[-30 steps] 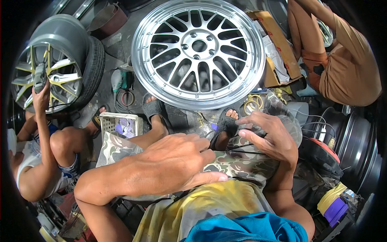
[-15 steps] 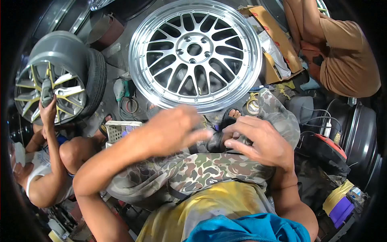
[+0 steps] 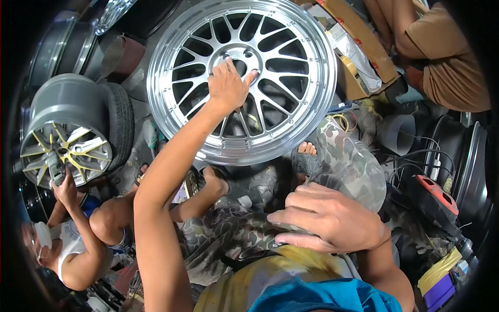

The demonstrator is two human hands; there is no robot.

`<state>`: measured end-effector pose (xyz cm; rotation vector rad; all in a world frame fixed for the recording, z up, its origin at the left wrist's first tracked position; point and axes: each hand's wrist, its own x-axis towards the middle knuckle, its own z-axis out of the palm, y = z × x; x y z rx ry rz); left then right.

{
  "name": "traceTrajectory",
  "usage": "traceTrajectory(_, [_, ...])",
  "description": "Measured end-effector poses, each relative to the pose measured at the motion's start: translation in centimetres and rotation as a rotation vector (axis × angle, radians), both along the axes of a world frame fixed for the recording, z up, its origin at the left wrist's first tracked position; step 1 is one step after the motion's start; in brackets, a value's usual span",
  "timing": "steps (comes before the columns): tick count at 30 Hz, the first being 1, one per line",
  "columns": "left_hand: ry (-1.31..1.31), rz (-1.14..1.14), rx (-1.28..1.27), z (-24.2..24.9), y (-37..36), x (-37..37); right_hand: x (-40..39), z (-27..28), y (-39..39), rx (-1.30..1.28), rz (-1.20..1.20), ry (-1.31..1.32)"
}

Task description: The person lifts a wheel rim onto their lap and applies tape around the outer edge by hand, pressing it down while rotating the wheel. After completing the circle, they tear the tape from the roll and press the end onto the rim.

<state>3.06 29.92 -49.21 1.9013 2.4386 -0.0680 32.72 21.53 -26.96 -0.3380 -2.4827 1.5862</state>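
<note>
A large silver multi-spoke wheel rim (image 3: 200,148) with a polished lip lies in front of me. My left hand (image 3: 227,86) is on its hub, thumb and fingers spread over the lug holes around the centre bore. Its fingertips touch the metal and partly cover the holes. My right hand (image 3: 332,218) hovers over my lap by the camouflage trousers (image 3: 353,166). Its fingers are loosely bent, with a gap to the thumb, and nothing shows in it.
At left, a co-worker (image 3: 78,239) holds a grey power tool (image 3: 55,167) against a yellow-and-silver wheel (image 3: 73,106), beside a tyre (image 3: 119,117). A cardboard box (image 3: 382,83) stands upper right near another person (image 3: 452,62). Cables and a red-black tool (image 3: 436,195) lie at right.
My left hand has reached forward from above my lap onto the hub. My right hand has drawn back a little toward my body. The view has shifted slightly.
</note>
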Motion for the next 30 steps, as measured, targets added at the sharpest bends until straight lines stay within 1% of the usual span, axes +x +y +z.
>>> traceTrajectory(5, [-0.016, 0.036, 0.042, -1.0, 0.8, 1.0, 0.1, 0.1, 0.3, 0.010, 0.014, -0.021])
traceTrajectory(8, [-0.050, 0.003, 0.050, -0.3, 0.3, 1.9, 0.0, 0.3, 0.7, 0.005, 0.039, -0.049])
traceTrajectory(10, [-0.112, -0.101, 0.050, 0.5, 0.2, 2.1, -0.1, 0.3, 0.6, 0.010, 0.011, -0.038])
traceTrajectory(12, [-0.091, -0.142, 0.056, -0.1, 0.1, 2.1, -0.1, 0.3, 0.5, 0.015, -0.019, -0.028])
traceTrajectory(14, [0.005, -0.143, 0.169, -0.7, 0.3, 1.6, 0.0, 0.4, 0.3, 0.004, 0.023, -0.036])
traceTrajectory(15, [0.034, -0.119, 0.183, -0.8, 0.5, 1.1, 0.0, 0.4, 0.2, 0.006, 0.020, -0.037])
traceTrajectory(18, [0.073, -0.142, 0.198, -1.1, 0.8, -0.4, 0.0, 0.3, -0.1, 0.003, 0.011, -0.021])
traceTrajectory(19, [0.060, -0.114, 0.133, -0.8, 0.8, -0.3, 0.0, 0.3, -0.2, 0.012, 0.008, 0.004])
traceTrajectory(21, [0.073, -0.080, 0.131, -0.8, 0.6, -0.7, -0.1, 0.1, -0.5, 0.031, -0.001, 0.038])
traceTrajectory(22, [0.080, -0.044, 0.123, -0.5, 0.6, -1.0, -0.1, -0.1, -0.6, 0.034, 0.000, 0.053])
traceTrajectory(23, [0.107, -0.034, 0.051, 0.3, 0.6, -1.3, -0.2, -0.2, -0.8, 0.036, -0.001, 0.068])
traceTrajectory(24, [0.161, -0.030, 0.051, 0.4, 0.6, -1.9, -0.2, -0.1, -1.0, 0.045, -0.014, 0.073])
traceTrajectory(26, [0.116, 0.035, -0.151, 2.7, 1.1, -3.1, -0.1, 0.1, -1.3, 0.044, 0.047, 0.065])
traceTrajectory(28, [0.106, -0.018, -0.020, 4.5, -0.1, -4.2, -0.2, -0.4, -2.1, 0.059, 0.009, 0.086])
traceTrajectory(30, [0.102, -0.097, 0.004, 5.7, -1.1, -6.4, -0.4, -1.1, -3.0, 0.110, -0.014, 0.198])
